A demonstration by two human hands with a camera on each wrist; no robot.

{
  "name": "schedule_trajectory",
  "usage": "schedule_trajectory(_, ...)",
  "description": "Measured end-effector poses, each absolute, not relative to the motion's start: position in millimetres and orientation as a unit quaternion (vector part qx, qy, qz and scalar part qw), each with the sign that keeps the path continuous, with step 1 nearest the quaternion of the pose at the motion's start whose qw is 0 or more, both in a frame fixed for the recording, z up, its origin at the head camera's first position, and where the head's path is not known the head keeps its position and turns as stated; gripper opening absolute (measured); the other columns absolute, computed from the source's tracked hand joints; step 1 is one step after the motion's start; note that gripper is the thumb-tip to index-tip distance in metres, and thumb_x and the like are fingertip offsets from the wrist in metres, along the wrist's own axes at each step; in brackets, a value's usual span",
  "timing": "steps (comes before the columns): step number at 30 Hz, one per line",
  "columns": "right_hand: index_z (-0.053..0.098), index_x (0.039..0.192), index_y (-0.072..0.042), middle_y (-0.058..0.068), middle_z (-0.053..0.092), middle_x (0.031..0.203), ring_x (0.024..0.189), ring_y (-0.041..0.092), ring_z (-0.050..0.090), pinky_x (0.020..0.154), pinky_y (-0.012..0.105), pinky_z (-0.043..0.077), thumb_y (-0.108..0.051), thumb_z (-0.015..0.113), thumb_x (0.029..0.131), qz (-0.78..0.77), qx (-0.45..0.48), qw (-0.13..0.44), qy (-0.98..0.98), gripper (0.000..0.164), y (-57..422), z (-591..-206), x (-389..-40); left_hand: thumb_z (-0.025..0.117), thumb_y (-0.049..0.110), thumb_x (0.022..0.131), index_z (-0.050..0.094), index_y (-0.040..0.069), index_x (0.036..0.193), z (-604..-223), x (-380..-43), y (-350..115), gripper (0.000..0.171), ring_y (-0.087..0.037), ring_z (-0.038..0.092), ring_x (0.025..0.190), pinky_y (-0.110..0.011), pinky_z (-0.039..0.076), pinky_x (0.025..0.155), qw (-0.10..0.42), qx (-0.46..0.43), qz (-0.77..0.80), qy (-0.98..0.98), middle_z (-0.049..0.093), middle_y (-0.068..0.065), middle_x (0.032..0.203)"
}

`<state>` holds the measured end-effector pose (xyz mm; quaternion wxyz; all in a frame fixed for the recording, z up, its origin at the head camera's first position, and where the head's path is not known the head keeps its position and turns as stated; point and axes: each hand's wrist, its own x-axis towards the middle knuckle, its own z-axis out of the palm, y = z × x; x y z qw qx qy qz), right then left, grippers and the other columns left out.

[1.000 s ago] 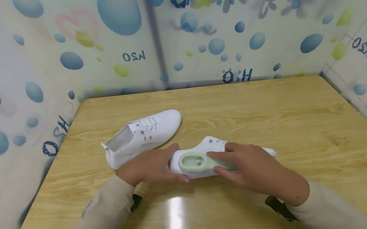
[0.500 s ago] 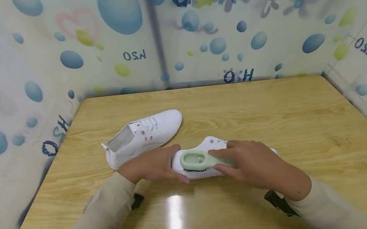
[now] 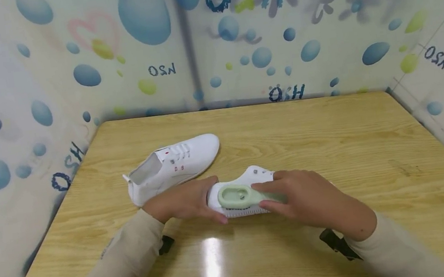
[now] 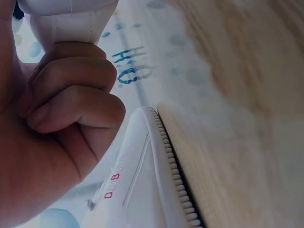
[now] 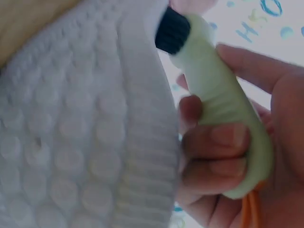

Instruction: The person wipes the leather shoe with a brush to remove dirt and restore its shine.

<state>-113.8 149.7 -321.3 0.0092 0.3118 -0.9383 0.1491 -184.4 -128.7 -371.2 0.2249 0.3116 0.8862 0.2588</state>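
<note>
Gripping pale-green brush [image 3: 234,195] by handle [image 5: 213,90], right hand [image 3: 311,197] has dark bristles [image 5: 172,31] against white sneaker [image 3: 252,176], tipped sideways about midway between left and right edges of desk [image 3: 331,133]. Left hand [image 3: 184,201] clasps heel end [image 3: 213,199]. Second sneaker [image 3: 197,158], upright, sits nearer far and left edges.

Curled fingers [image 4: 80,107] hold a white shoe [image 4: 71,27] near a red-lettered shoe [image 4: 145,185].

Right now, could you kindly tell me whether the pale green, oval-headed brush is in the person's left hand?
No, the right hand grips the brush, while the left hand holds one end of the white, ribbed-soled shoe.
</note>
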Motion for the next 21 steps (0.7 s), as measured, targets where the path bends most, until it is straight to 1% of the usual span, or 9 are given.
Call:
schedule_trajectory(2, 0.069, 0.127, -0.028, -0.008, 0.057, 0.078, 0.06, 0.004, 0.04, 0.053, 0.021, 0.036, -0.039, 0.071, 0.092, 0.163, 0.309, 0.0, -0.937, 0.037, 153.0, -320.5, -114.5, 0.086, 0.057, 0.068, 0.052, 0.02, 0.105, -371.1, -184.1, -127.9, 0.062, -0.009, 0.058, 0.077, -0.029, 0.049, 0.07, 0.227, 0.311, 0.26, 0.886, 0.063, 0.008, 0.089)
schedule_trajectory(4, 0.069, 0.127, -0.028, -0.008, 0.057, 0.078, 0.06, 0.004, 0.04, 0.053, 0.02, 0.036, -0.039, 0.071, 0.092, 0.17, 0.319, 0.005, -0.932, 0.038, 152.5, -323.5, -115.6, 0.087, 0.055, 0.068, 0.052, 0.02, 0.105, -371.4, -184.1, -127.5, 0.062, -0.009, 0.059, 0.079, -0.029, 0.049, 0.073, 0.227, 0.311, 0.261, 0.885, 0.063, 0.008, 0.091)
schedule_trajectory(8, 0.069, 0.129, -0.027, -0.003, 0.062, 0.085, 0.06, 0.002, 0.041, 0.052, 0.018, 0.035, -0.041, 0.069, 0.093, 0.149, 0.353, 0.048, -0.923, 0.039, 144.5, -332.6, -117.1, 0.089, 0.051, 0.068, 0.053, 0.019, 0.105, -373.5, -184.6, -127.6, 0.06, -0.008, 0.059, 0.084, -0.029, 0.048, 0.08, 0.224, 0.319, 0.275, 0.879, 0.065, 0.01, 0.096)
schedule_trajectory(12, 0.068, 0.129, -0.027, 0.0, 0.064, 0.089, 0.057, 0.003, 0.041, 0.049, 0.019, 0.033, -0.042, 0.068, 0.093, 0.116, 0.349, 0.072, -0.927, 0.039, 139.6, -334.7, -116.0, 0.088, 0.051, 0.069, 0.054, 0.02, 0.104, -375.5, -185.4, -128.4, 0.058, -0.007, 0.06, 0.084, -0.029, 0.048, 0.08, 0.224, 0.32, 0.28, 0.877, 0.065, 0.011, 0.095)
schedule_trajectory(15, 0.068, 0.129, -0.027, -0.001, 0.063, 0.086, 0.057, 0.004, 0.041, 0.049, 0.02, 0.034, -0.043, 0.066, 0.094, 0.113, 0.329, 0.053, -0.936, 0.039, 141.4, -330.7, -114.9, 0.087, 0.053, 0.069, 0.053, 0.021, 0.104, -376.1, -185.8, -128.8, 0.059, -0.007, 0.058, 0.082, -0.028, 0.048, 0.076, 0.224, 0.317, 0.273, 0.88, 0.064, 0.011, 0.092)
schedule_trajectory(19, 0.069, 0.128, -0.026, -0.005, 0.059, 0.079, 0.058, 0.005, 0.04, 0.051, 0.022, 0.035, -0.042, 0.066, 0.095, 0.134, 0.306, 0.017, -0.942, 0.037, 149.1, -322.8, -113.8, 0.086, 0.056, 0.069, 0.052, 0.02, 0.105, -374.9, -185.7, -128.6, 0.061, -0.009, 0.057, 0.079, -0.028, 0.048, 0.072, 0.224, 0.317, 0.264, 0.883, 0.061, 0.008, 0.09)
schedule_trajectory(21, 0.07, 0.127, -0.026, -0.007, 0.057, 0.076, 0.058, 0.005, 0.039, 0.052, 0.022, 0.035, -0.041, 0.068, 0.094, 0.143, 0.308, 0.014, -0.94, 0.036, 151.5, -322.1, -113.7, 0.086, 0.055, 0.069, 0.052, 0.02, 0.105, -374.1, -185.5, -128.2, 0.061, -0.009, 0.057, 0.079, -0.028, 0.048, 0.072, 0.227, 0.316, 0.266, 0.882, 0.061, 0.007, 0.09)
